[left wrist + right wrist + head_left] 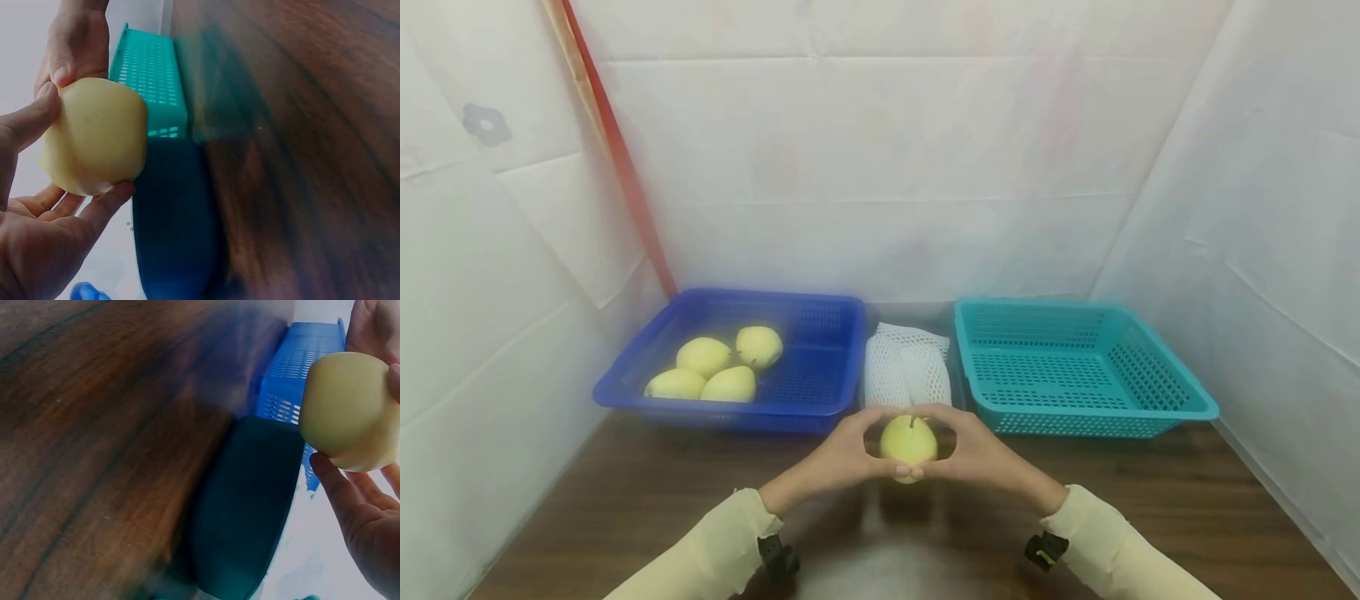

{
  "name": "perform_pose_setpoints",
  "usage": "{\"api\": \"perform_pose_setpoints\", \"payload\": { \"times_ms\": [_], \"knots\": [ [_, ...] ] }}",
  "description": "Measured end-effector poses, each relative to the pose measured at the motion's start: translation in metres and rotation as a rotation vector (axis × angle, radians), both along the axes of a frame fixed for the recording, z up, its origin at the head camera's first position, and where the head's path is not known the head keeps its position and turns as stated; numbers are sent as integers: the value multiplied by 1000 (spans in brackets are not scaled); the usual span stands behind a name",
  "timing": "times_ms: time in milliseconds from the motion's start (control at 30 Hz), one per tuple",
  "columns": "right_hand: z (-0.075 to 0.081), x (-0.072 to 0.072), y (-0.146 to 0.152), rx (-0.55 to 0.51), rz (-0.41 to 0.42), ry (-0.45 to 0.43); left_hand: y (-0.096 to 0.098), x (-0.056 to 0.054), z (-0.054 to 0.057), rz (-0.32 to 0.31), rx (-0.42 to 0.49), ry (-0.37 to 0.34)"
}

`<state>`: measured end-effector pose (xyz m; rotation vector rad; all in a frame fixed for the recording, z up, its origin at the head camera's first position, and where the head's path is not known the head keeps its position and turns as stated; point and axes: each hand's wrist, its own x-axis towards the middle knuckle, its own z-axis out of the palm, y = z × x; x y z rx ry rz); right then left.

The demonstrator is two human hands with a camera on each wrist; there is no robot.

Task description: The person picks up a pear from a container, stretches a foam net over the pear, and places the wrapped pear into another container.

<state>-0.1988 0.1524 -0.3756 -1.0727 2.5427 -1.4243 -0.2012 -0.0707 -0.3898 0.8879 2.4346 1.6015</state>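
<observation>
A yellow-green pear [908, 442] is held up between both hands in the middle of the head view, its short stem at the top. My left hand [853, 454] grips its left side, and my right hand [973, 450] grips its right side. Thumbs meet at the near face, with the other fingers curving around the far side. In the left wrist view the pear [97, 134] sits between thumb and fingertips. The right wrist view shows the pear [350, 412] with fingertips against its underside. White foam net sleeves [906, 367] lie just behind the hands.
On the left stands a blue basket [730, 408] with several pears [703, 357] in it. A teal basket [1097, 425] stands on the right. Between them, a dark container [247, 506] holds the net sleeves. White sheeting [880, 133] walls the brown wooden table [1150, 500].
</observation>
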Motion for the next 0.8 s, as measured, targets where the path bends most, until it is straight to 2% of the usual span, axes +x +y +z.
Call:
{"api": "perform_pose_setpoints", "payload": {
  "times_ms": [67, 300, 467, 800],
  "knots": [
    [-11, -5, 2, 17, 6, 40, 0, 1, -3, 4, -8, -1],
    [-22, -6, 4, 40, 33, 92, 1, -1, -13, -1, -47, 54],
    [-28, -6, 4, 32, 34, 94, 2, -2, -18, -10, -50, 85],
    [-42, -6, 3, 47, 9, 80, 2, 1, -29, 7, -85, 80]
  ]
}}
